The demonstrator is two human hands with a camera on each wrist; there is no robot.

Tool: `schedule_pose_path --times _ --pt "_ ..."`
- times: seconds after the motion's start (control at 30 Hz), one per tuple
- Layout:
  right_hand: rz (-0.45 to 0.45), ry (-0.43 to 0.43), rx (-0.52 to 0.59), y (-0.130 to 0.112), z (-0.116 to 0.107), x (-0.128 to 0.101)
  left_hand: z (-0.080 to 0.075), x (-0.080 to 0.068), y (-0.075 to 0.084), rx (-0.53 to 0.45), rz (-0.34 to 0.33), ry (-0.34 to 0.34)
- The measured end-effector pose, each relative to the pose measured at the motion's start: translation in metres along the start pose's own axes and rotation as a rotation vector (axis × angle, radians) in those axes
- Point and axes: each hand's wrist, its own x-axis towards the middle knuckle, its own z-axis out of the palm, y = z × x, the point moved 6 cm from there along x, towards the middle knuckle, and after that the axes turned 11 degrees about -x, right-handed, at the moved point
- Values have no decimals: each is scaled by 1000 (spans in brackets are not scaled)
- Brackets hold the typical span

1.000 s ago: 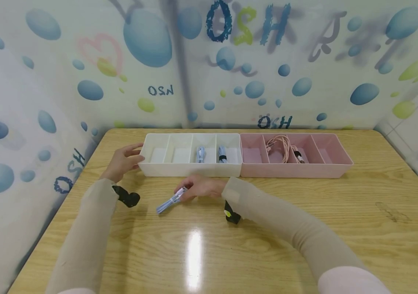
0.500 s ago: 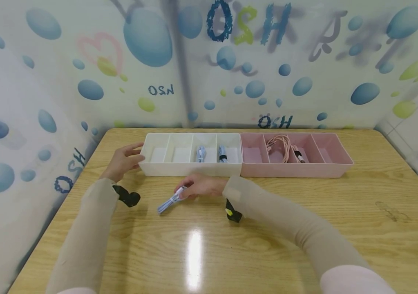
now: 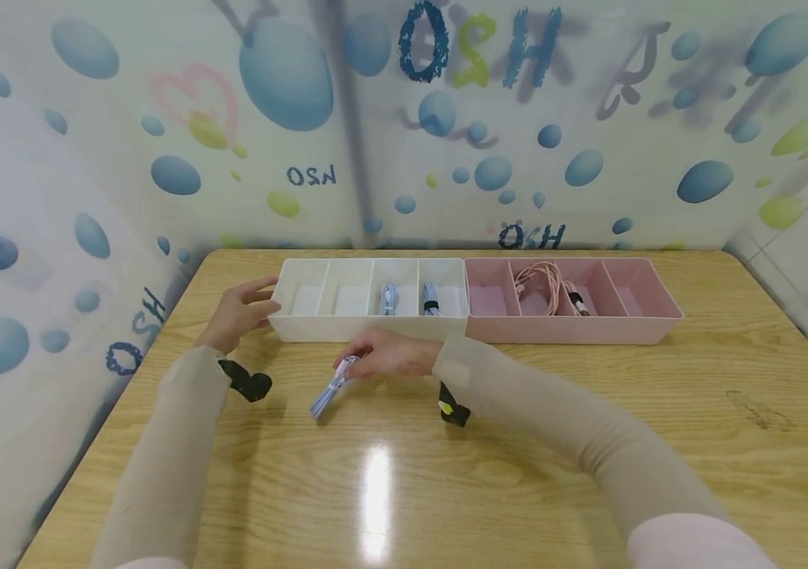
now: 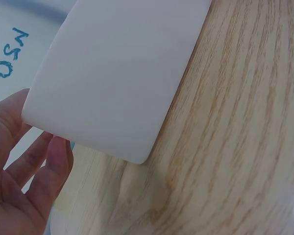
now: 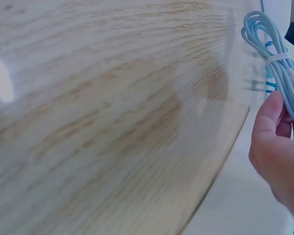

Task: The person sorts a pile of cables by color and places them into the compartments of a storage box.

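Observation:
A light blue coiled cable (image 3: 328, 397), bound with a white tie (image 5: 277, 58), is pinched at one end by my right hand (image 3: 396, 353). Its looped end points down to the left, in front of the white divided box (image 3: 368, 329). My left hand (image 3: 234, 314) touches that box's left end with loosely bent fingers (image 4: 54, 164). Inside the box, one blue cable bundle (image 3: 388, 300) lies in the third compartment from the left. Another blue bundle (image 3: 430, 297), with a black strap, lies in the fourth.
A pink divided box (image 3: 574, 332) stands against the white box's right end. It holds a pink cable (image 3: 549, 284) and a smaller pink bundle (image 3: 577, 302) with a black strap. Behind the wooden table (image 3: 517, 490) hangs a white patterned sheet (image 3: 389, 158).
The right hand and cable have shifted slightly, and the looped end has swung a little to the right, so the bundle stands steeper. The left hand and boxes have stayed put.

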Motion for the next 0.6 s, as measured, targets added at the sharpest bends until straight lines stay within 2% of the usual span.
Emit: schedule_pose_path --times 0.6 --pt "-8 48 42 -12 -17 -7 -2 2 -3 -4 -18 11"
